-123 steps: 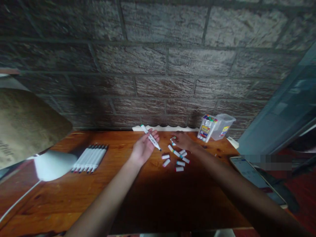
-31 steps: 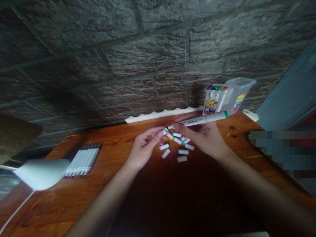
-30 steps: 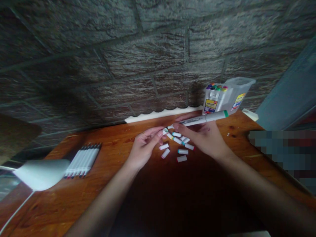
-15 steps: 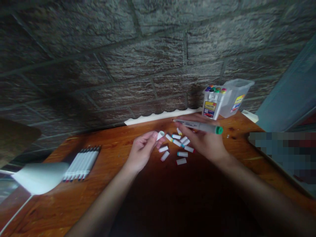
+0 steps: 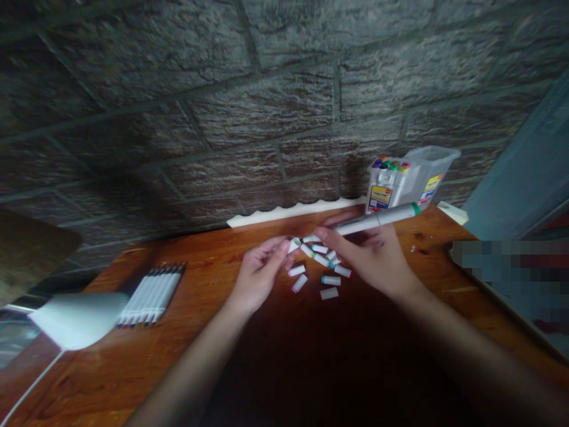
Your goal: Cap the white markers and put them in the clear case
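My left hand (image 5: 262, 270) is closed, pinching a white marker cap (image 5: 294, 244) whose open end faces right. My right hand (image 5: 373, 252) grips a white marker (image 5: 377, 220) with a green band at its far end. The marker's uncapped tip points left and sits right at the mouth of the cap; whether it touches I cannot tell. Below and between the hands, several loose white caps (image 5: 331, 280) with coloured ends lie scattered on the wooden table (image 5: 200, 332).
Left on the table, several uncapped markers (image 5: 153, 293) lie side by side near a white lamp shade (image 5: 80, 320). At the back right stand a clear case of markers (image 5: 380, 190) and another clear plastic case (image 5: 429, 172). A white wavy strip (image 5: 297, 210) runs along the brick wall (image 5: 200, 118).
My right hand has turned the marker, its green end rising to the right and its tip coming down to the cap. My left hand has kept hold of the cap.
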### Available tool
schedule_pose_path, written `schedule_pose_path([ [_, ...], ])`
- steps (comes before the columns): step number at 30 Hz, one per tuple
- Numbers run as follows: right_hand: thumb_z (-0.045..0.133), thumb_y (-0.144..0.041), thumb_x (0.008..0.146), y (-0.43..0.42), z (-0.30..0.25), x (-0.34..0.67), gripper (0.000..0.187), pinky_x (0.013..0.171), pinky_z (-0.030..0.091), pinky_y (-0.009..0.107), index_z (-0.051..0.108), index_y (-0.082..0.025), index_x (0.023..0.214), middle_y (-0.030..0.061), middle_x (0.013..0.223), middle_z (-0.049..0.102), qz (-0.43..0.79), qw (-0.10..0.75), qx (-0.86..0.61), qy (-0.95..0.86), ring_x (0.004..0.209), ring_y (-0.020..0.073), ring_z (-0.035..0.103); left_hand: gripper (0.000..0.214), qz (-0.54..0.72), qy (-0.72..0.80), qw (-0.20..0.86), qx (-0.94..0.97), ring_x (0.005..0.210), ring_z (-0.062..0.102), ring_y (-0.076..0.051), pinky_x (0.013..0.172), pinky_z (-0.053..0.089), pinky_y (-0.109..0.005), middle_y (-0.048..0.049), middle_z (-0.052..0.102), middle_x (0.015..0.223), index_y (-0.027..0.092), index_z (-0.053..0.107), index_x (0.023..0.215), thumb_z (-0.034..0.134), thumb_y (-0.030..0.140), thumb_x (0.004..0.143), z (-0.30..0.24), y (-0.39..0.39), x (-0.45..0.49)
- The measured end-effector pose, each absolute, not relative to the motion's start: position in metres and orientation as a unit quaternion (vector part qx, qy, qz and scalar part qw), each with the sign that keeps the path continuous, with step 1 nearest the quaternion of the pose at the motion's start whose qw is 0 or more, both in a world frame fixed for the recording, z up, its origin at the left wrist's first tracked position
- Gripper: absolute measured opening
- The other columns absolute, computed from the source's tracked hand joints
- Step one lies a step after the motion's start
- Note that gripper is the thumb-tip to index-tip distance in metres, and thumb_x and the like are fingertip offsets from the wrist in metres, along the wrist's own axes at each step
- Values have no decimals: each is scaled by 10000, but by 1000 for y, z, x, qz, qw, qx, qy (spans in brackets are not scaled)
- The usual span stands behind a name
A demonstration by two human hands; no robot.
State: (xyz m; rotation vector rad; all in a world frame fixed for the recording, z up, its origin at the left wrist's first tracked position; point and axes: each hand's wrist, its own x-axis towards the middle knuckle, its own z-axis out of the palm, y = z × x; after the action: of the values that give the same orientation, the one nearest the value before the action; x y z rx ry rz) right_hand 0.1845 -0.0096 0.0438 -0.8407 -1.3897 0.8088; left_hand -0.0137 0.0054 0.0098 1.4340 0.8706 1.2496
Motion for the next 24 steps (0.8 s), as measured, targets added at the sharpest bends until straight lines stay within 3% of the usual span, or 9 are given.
schedule_pose_path([
  [4,781,-404,739,-6,40,183,250,602,503,267,698,-196,850,24,805,698,414,587,-346,-604,670,139,620,252,515,376,488,596,634,549,-102,639,466,-219,-12,680,740,196,744,1003,728,364,816,8,5,-14],
  [9,821,-408,676,-4,42,183,311,482,456,228,646,-197,822,-24,702,642,515,533,-331,-584,550,104,571,239,523,382,464,604,683,633,-123,676,516,-236,-33,744,860,198,751,970,789,286,751,12,2,-11],
  [13,699,-501,793,0,43,191,317,441,408,210,691,-196,880,-17,667,643,555,472,-341,-595,512,91,552,246,539,404,417,610,725,679,-142,704,553,-248,-32,763,904,202,760,941,821,224,704,15,0,-10],
  [15,615,-561,841,4,41,196,385,419,368,203,712,-194,899,-10,630,630,560,473,-364,-575,493,85,526,255,546,413,400,610,734,691,-150,708,569,-256,-34,767,918,201,763,937,828,211,691,15,-1,-9],
  [18,716,-530,767,9,38,198,349,389,319,193,694,-185,816,-28,576,588,570,523,-373,-512,455,71,477,248,549,412,404,605,734,704,-169,704,589,-279,-40,772,903,195,766,910,837,226,675,13,-3,-6],
  [21,858,-395,629,10,36,195,322,412,377,178,648,-182,748,-49,571,591,606,546,-355,-456,459,64,500,238,550,412,408,602,738,711,-177,708,597,-290,-39,772,873,193,764,891,839,237,670,11,-4,-3],
  [24,887,-332,598,8,37,195,322,553,528,194,670,-178,780,-14,664,680,662,525,-345,-409,581,99,634,228,566,414,362,614,710,697,-156,685,584,-264,-32,768,871,200,765,901,830,221,683,11,-3,-5],
])
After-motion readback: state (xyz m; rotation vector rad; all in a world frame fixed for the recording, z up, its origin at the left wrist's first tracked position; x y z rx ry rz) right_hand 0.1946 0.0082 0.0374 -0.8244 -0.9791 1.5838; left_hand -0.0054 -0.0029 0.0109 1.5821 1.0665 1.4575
